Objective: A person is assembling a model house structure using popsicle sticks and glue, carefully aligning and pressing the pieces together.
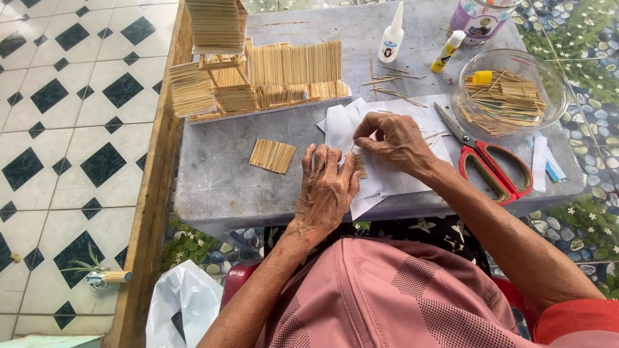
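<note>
My left hand (327,187) lies flat on white paper sheets (387,180) at the near edge of a grey table (219,174), fingers pressing beside a small panel of glued wooden sticks (360,165). My right hand (394,138) curls over the same small panel, fingertips pinching at its top edge. Whether it holds a single stick is hidden by the fingers. A finished flat stick panel (272,155) lies on the table just left of my left hand.
A model built of stick panels (258,77) stands at the table's back left. Red-handled scissors (490,161), a clear bowl of loose sticks (506,96), two glue bottles (391,35) (447,51) and a purple jar (480,19) sit right. Tiled floor lies left.
</note>
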